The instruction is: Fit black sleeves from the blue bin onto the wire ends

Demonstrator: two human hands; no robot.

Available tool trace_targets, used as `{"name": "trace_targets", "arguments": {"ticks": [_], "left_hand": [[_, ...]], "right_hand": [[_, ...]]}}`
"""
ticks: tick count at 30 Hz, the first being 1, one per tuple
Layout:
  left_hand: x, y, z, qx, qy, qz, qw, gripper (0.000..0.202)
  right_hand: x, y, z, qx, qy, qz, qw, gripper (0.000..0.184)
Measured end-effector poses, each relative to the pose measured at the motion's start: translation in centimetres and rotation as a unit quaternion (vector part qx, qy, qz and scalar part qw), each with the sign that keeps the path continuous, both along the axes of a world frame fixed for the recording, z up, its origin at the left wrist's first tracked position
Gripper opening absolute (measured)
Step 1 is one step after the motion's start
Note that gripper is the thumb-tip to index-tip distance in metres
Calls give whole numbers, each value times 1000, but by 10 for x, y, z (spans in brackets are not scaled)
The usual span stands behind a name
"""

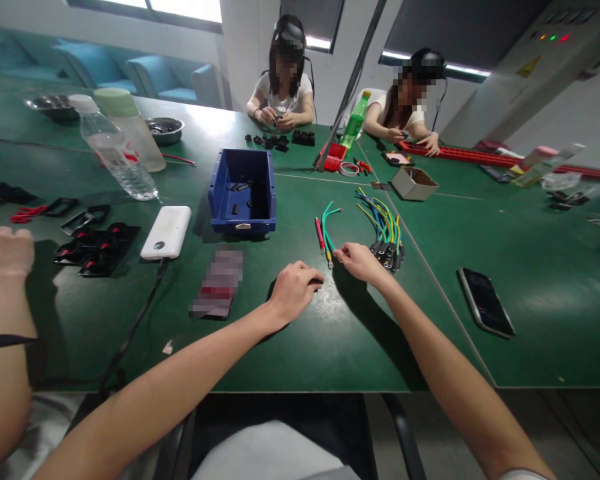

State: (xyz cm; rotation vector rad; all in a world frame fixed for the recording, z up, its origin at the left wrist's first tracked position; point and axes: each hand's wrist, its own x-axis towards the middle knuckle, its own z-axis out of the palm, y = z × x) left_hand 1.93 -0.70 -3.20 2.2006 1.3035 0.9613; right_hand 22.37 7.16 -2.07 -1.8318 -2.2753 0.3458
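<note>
My left hand (294, 288) rests on the green table (330, 333) with its fingers curled over a small black part that barely shows at its fingertips. My right hand (361, 261) pinches the end of a green wire (327, 227) lying beside a red wire (319, 235). Just right of that hand lies a bundle of coloured wires (384, 223) with black connectors (387, 253) at the near end.
A blue bin (243, 190) holding small black parts stands ahead. To the left are a white power bank (167, 231), black plastic pieces (97, 248) and two bottles (115, 153). A phone (485, 301) lies at the right. Another person's hand (3, 250) is at far left; two people sit opposite.
</note>
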Motion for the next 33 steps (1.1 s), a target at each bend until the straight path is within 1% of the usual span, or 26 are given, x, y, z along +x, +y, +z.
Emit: {"name": "trace_targets", "arguments": {"ticks": [4,6,7,8,9,11,12,13,15,16,17,18,23,27,30,33], "left_hand": [[1,1,1,-13,0,0,1000,13],[2,1,1,-19,-5,1,1000,13],[2,1,1,-20,-7,2,1000,12],[2,1,1,-21,-9,3,1000,12],[3,1,1,-22,-10,4,1000,12],[3,2,1,-23,-15,6,1000,11],[4,2,2,-24,-19,8,1000,11],[4,2,2,-24,-22,8,999,11],[4,2,3,-23,-28,8,999,12],[4,2,3,-22,-30,7,999,13],[4,2,3,-21,-31,5,999,14],[4,2,4,-20,-33,3,999,14],[4,2,2,-21,-25,-8,999,13],[5,3,2,-19,-16,-15,1000,12],[5,3,5,-13,-17,-17,1000,11],[5,4,7,-9,-13,-14,1000,12]], "right_hand": [[1,-8,-2,4,76,-29,997,27],[-1,-12,-2,-26,163,-41,985,28],[-2,-14,-1,-54,230,-50,970,28],[-4,-16,1,-88,307,-61,946,28],[-7,-18,2,-121,386,-74,912,28],[-12,-22,7,-173,515,-99,834,29],[-13,-23,10,-193,557,-111,800,31],[-15,-24,13,-215,586,-119,772,34],[-15,-25,16,-268,617,-122,730,37],[-14,-25,17,-288,625,-115,717,36],[-14,-24,16,-301,628,-105,710,34],[-13,-24,15,-303,629,-96,709,33],[-12,-22,9,-241,632,-98,730,39],[-15,-24,11,-203,653,-83,725,40],[-14,-23,13,-186,661,-69,724,36],[-12,-22,14,-169,667,-70,723,32]]}}
